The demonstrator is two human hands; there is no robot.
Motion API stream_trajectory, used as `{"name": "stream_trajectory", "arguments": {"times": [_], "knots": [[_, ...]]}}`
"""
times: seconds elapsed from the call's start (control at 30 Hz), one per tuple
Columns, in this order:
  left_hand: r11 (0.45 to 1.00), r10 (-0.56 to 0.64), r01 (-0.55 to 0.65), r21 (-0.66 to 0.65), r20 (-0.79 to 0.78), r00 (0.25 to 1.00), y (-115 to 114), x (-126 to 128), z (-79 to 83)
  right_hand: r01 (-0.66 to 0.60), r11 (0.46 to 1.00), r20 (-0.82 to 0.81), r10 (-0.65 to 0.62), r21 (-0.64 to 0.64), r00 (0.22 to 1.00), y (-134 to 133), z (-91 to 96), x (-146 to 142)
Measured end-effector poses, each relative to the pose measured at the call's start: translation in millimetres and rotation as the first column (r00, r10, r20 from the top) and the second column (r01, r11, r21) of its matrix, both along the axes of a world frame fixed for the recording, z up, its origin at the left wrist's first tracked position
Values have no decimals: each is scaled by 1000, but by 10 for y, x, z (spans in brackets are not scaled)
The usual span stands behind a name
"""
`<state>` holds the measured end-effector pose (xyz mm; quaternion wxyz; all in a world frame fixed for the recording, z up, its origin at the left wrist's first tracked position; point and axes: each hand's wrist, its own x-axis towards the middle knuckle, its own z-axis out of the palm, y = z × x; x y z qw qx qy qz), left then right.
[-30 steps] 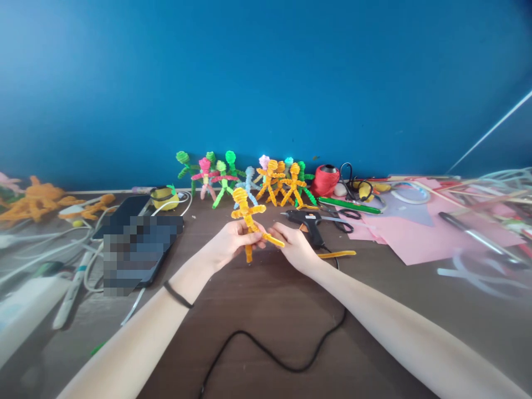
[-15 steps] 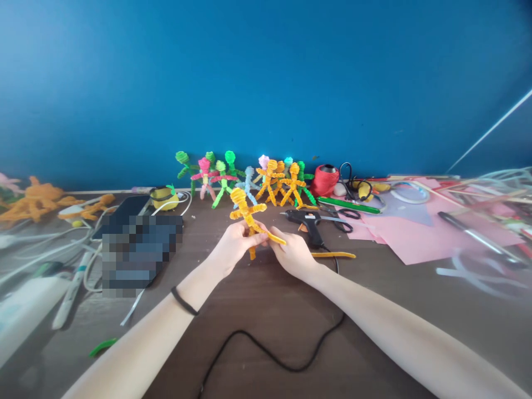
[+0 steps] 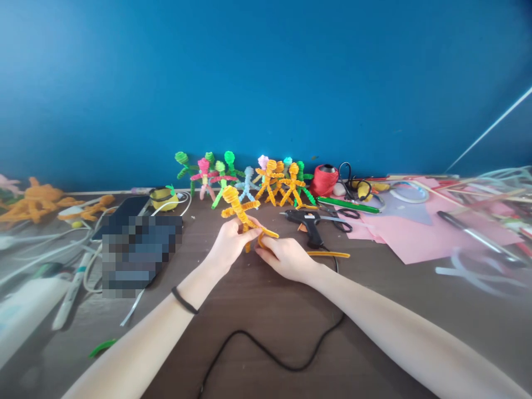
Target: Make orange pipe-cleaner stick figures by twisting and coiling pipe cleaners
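Note:
An orange pipe-cleaner figure (image 3: 238,206) with a coiled head and outstretched arms stands upright above the brown table (image 3: 266,310). My left hand (image 3: 230,242) is closed round its body. My right hand (image 3: 286,256) pinches the loose orange strand (image 3: 266,233) that curves out from the figure's lower end. The figure's legs are partly hidden behind my fingers. A black band circles my left wrist.
A row of coloured pipe-cleaner figures (image 3: 245,180) lines the blue wall. A black glue gun (image 3: 310,221) with its cord lies just right of my hands, beside an orange pipe cleaner (image 3: 330,254), scissors, red yarn (image 3: 325,180) and pink paper (image 3: 415,233). A phone and cables sit left.
The figure has shifted slightly left and tilted. My right hand has moved down and left, bending the loose strand into a curve near the figure's base.

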<state>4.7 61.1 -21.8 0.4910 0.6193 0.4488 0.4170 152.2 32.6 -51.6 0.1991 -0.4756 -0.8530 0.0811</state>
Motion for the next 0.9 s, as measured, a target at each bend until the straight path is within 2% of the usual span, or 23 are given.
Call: {"name": "stream_trajectory", "arguments": {"times": [0.17,0.3,0.4,0.5,0.73,0.9], "knots": [[999,-1,7,46,-147,989,19,-20,-2,-18,996,-1,18,90,1000,10,-41,4],[994,9,21,103,-275,961,26,-40,29,13,986,-91,2,166,996,14,-55,19],[992,-1,43,115,-340,941,43,-60,48,33,986,-192,-1,161,981,12,-44,32],[994,-41,76,84,-365,930,69,-83,49,58,993,-274,-28,103,961,17,-13,51],[980,-187,169,-102,-201,962,92,-138,103,125,990,-447,-143,-69,883,72,41,103],[948,-252,248,-200,5,968,107,-186,114,101,990,-462,-136,-98,876,104,18,104]]}}
